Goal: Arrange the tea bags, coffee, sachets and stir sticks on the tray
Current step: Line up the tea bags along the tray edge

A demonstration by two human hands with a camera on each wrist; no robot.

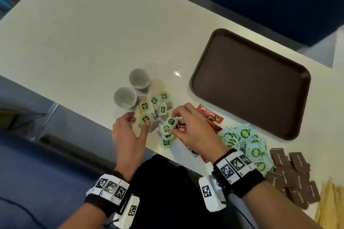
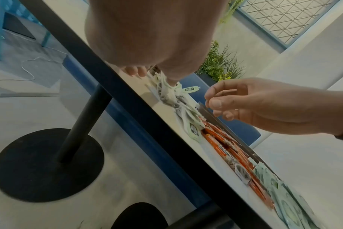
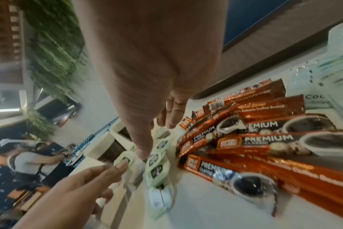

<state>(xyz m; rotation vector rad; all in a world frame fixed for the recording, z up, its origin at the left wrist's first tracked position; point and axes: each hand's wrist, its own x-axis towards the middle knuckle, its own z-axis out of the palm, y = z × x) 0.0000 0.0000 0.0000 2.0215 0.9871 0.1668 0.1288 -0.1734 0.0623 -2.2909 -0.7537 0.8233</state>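
Observation:
A pile of tea bags (image 1: 158,113) with green tags lies near the table's front edge. My left hand (image 1: 138,119) is spread beside the pile, its thumb touching one tag (image 1: 145,118). My right hand (image 1: 173,123) curls over the pile's right side, with a few tags (image 3: 157,155) pinched between thumb and fingers. Red coffee sachets (image 1: 210,115) lie partly under that hand. To the right lie green-and-white sachets (image 1: 242,139), brown sachets (image 1: 290,173) and yellow stir sticks (image 1: 329,202). The brown tray (image 1: 249,83) holds nothing.
Two paper cups (image 1: 139,80) (image 1: 125,97) stand just left of the tea bags. The table's front edge (image 1: 89,115) runs close under both wrists. The pale tabletop (image 1: 83,33) stretches far and left of the cups. A black table leg (image 2: 82,124) stands below.

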